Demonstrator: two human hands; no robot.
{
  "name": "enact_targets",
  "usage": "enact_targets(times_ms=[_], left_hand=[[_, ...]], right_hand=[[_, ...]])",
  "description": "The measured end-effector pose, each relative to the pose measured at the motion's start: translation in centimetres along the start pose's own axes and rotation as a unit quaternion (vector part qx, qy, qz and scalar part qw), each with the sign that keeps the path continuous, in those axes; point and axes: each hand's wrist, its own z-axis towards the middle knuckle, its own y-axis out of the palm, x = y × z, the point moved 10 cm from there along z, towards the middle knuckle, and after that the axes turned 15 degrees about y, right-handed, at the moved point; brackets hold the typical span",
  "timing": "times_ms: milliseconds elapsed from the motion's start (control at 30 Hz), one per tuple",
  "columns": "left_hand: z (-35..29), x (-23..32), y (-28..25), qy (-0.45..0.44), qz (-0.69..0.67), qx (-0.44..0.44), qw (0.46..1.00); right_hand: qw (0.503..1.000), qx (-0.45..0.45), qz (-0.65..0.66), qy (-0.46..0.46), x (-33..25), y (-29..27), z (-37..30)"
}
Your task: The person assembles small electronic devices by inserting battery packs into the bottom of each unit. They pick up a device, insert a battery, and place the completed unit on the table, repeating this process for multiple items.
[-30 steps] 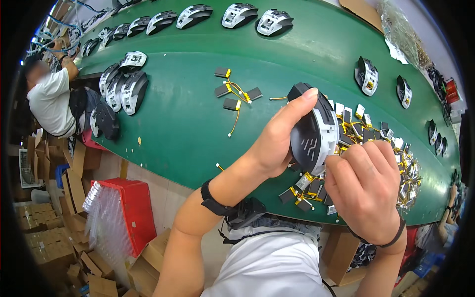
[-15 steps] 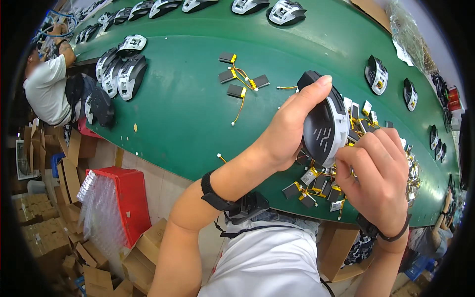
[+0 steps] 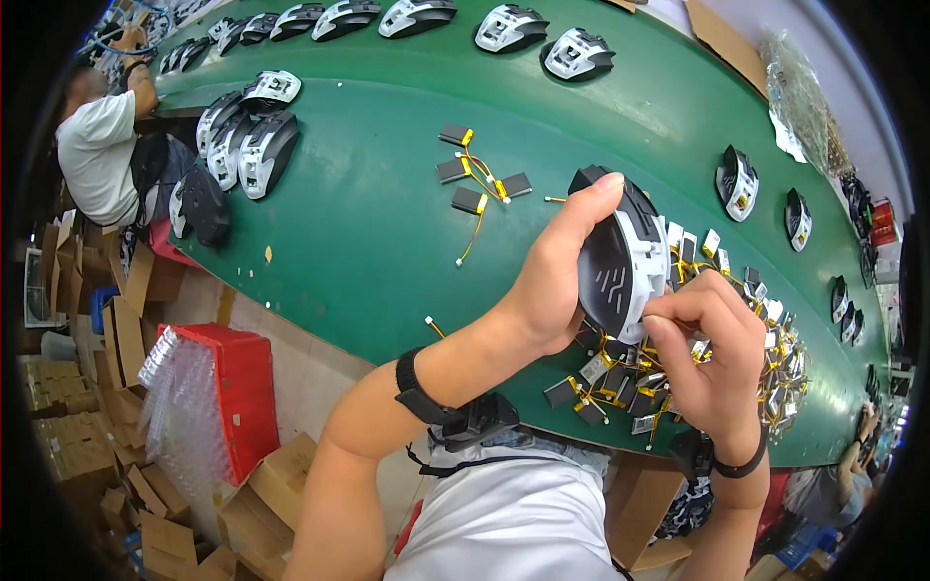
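My left hand (image 3: 557, 266) is wrapped round a black and white computer mouse shell (image 3: 620, 261), its thumb across the top end. The shell is held tilted above the green table. Close against the shell's lower right edge, my right hand (image 3: 712, 349) has thumb and forefinger pinched together; whatever lies between those fingertips is too small or hidden to make out. Under and around both hands spreads a heap of small battery packs (image 3: 635, 397) with yellow tape and thin wires. Several more battery packs (image 3: 470, 200) lie apart, left of the shell.
Mouse shells (image 3: 266, 155) are grouped at the left of the green table (image 3: 378, 252), with more in a row (image 3: 511, 29) along the far side and others (image 3: 738, 184) at right. A red crate (image 3: 247, 397) and cardboard boxes (image 3: 170, 542) stand on the floor. Another person (image 3: 102, 155) sits at far left.
The view has shifted slightly. My right hand's thumb and forefinger now pinch right at the shell's lower edge, with the hand turned a little. My left hand keeps its hold on the shell.
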Motion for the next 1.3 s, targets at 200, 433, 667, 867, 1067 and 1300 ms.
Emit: enact_targets(times_ms=[200,433,667,867,1067,1300], left_hand=[[-0.1,0.2,0.3,0.008,0.000,-0.021,1.000],[0.1,0.5,0.1,0.013,0.030,-0.008,0.999],[0.1,0.0,-0.8,0.008,0.020,0.015,1.000],[0.3,0.4,-1.2,0.024,0.004,0.053,0.998],[0.1,-0.1,-1.3,0.004,-0.032,0.049,0.998],[-0.1,-0.3,-1.0,0.013,-0.020,0.032,0.999]], right_hand=[[0.989,0.063,-0.077,-0.110,-1.2,0.2,-1.4],[0.998,0.026,-0.029,-0.054,-0.3,0.1,-0.3],[0.980,0.087,-0.145,-0.107,-2.0,0.6,-1.0],[0.996,0.072,-0.045,0.010,-0.6,0.4,-0.1],[0.972,0.118,-0.158,-0.126,-3.1,0.8,-1.0],[0.975,0.112,-0.159,-0.112,-2.0,1.7,-2.4]])
